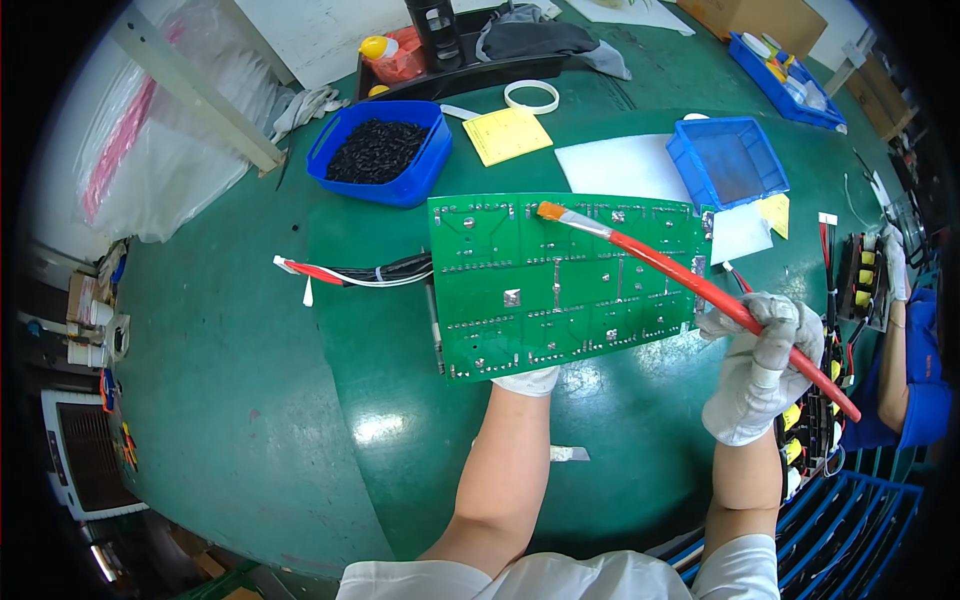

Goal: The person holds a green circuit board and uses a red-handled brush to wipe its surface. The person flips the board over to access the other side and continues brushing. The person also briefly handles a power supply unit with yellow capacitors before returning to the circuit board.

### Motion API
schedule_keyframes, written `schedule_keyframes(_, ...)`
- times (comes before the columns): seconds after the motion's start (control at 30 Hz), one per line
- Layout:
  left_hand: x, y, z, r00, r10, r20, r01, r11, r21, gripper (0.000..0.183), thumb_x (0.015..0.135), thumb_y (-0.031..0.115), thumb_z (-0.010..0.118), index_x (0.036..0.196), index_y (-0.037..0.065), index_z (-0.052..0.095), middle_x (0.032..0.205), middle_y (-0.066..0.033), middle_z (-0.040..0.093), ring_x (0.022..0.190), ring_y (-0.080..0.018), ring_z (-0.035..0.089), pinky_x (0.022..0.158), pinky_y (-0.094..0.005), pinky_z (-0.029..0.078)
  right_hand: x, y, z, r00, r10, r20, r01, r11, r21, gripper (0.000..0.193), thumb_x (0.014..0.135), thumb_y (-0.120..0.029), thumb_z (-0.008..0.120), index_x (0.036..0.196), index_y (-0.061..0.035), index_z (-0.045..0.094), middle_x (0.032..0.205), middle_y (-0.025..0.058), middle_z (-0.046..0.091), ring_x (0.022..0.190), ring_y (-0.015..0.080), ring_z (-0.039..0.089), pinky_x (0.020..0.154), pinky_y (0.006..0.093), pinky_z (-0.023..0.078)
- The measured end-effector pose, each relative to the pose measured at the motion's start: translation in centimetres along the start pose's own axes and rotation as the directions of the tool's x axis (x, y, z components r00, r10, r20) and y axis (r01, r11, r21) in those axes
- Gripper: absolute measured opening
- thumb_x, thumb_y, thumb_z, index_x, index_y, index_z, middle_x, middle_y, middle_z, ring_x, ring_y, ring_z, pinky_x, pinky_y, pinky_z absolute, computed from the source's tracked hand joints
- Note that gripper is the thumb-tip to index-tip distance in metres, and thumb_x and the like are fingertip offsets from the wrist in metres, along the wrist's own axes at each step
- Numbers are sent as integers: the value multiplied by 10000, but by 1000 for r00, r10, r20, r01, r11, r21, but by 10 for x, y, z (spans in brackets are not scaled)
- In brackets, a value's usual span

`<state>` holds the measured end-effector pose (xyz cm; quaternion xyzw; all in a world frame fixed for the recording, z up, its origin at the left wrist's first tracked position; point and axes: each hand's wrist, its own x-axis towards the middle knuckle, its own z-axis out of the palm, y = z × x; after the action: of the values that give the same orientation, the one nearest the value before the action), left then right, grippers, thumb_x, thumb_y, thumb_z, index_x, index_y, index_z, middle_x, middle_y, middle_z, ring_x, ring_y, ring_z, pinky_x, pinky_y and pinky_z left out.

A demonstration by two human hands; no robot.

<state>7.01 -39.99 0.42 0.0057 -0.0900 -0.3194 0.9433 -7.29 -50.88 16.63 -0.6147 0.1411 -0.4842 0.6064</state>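
A green circuit board (pixel 585 285) is held up over the table, its side with the solder joints facing me. Beneath it is my gloved left hand (pixel 528 382), which grips the board from behind; its fingers are hidden. Closed round the red handle of a paintbrush (pixel 690 282) is my gloved right hand (pixel 762 360), at the board's right edge. The tan bristles lie over the upper part of the board; whether they touch it I cannot tell. A cable bundle (pixel 385 270) with red, black and white wires sticks out past the board's left edge.
On the green table (pixel 250 400) stand a blue bin (pixel 440 165) of small black parts and another blue bin (pixel 730 160). Yellow paper (pixel 507 135) and a tape roll (pixel 532 96) lie farther back. At right, a co-worker's gloved hand (pixel 894 262) is beside wired assemblies with yellow parts.
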Motion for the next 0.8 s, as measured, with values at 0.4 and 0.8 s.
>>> schedule_keyframes(0.4,0,2,4,1000,-7,2,7,1000,27,498,920,423,440,1298,100,441,1293,-139,482,1142,-329,496,911,-542,430,8,3,-18,999,-30,-23,29,998,-50,200,866,-177,615,868,-13,499,827,97,592,637,197,618,676,352,535)
schedule_keyframes(0.8,3,1,6,1000,-24,10,24,999,47,506,918,426,441,1304,99,436,1300,-140,478,1147,-333,493,914,-545,428,14,-1,-23,1000,-6,-10,6,997,-83,231,865,-201,614,904,8,523,808,111,599,613,241,642,666,352,540)
